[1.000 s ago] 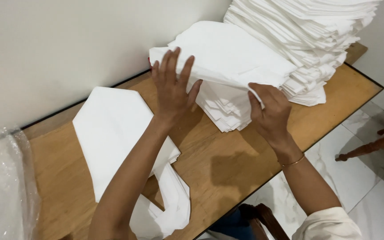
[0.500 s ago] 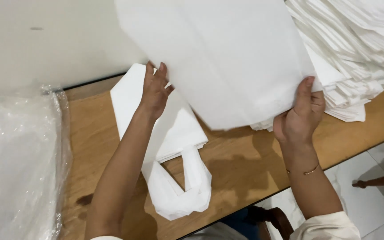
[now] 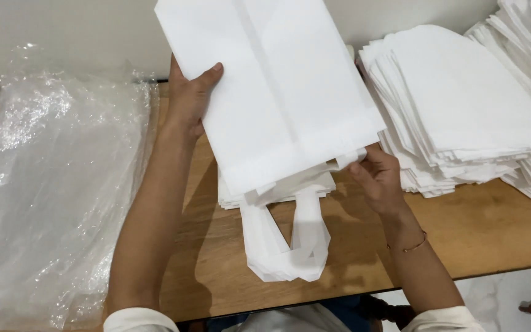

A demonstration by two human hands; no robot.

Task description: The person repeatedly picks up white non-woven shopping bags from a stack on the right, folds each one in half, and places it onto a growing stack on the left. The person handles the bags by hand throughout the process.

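A flat white fabric bag (image 3: 278,92) is held over a small pile of the same bags (image 3: 278,190) on the wooden table (image 3: 480,227). My left hand (image 3: 190,98) grips its left edge, thumb on top. My right hand (image 3: 376,175) pinches its lower right corner near the handles. White loop handles (image 3: 287,243) of the pile below hang toward the table's front edge.
A tall, fanned stack of white bags (image 3: 462,104) fills the right side of the table against the wall. Crumpled clear plastic sheeting (image 3: 50,184) covers the left end. Pale tiled floor (image 3: 511,295) shows beyond the front edge at lower right.
The bag taken from the right stack has swung left and come down over the small pile. My view has shifted left, showing more of the plastic sheeting.
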